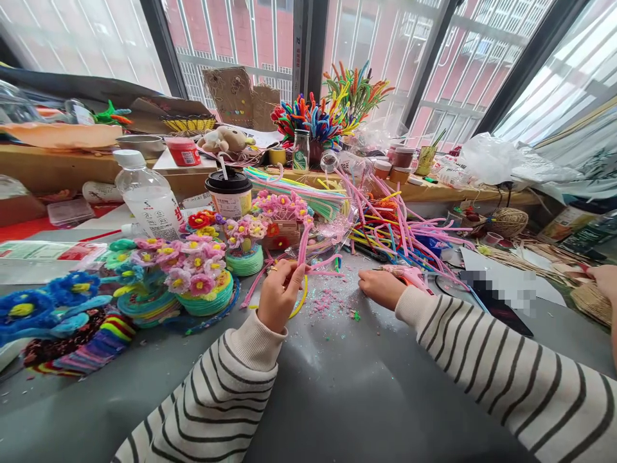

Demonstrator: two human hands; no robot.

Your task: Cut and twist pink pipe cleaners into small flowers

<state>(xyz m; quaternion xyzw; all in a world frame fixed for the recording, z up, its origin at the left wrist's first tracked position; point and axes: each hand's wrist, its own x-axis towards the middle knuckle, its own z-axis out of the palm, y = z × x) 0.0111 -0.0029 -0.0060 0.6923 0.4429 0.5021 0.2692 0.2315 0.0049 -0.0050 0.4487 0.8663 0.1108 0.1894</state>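
My left hand (281, 292) is closed, thumb against fingers, on pink pipe cleaners (303, 247) that stand up from the grip. A loop of yellow pipe cleaner (301, 299) lies behind that hand. My right hand (380, 287) rests low over the table with its fingers curled together; what they hold, if anything, is hidden. Right behind it lies a pink-handled tool (412, 276), partly covered by the hand and sleeve, so its kind is unclear. Between the hands, pink clippings (328, 302) and glitter are scattered on the grey table (328, 399).
Pipe-cleaner flower pots (205, 296) crowd the left, with a plastic bottle (149, 199) and a lidded cup (229, 193) behind. Loose pipe cleaners (409, 231) heap at the back. A phone (501, 308) lies at right, near another person's hand (605, 283).
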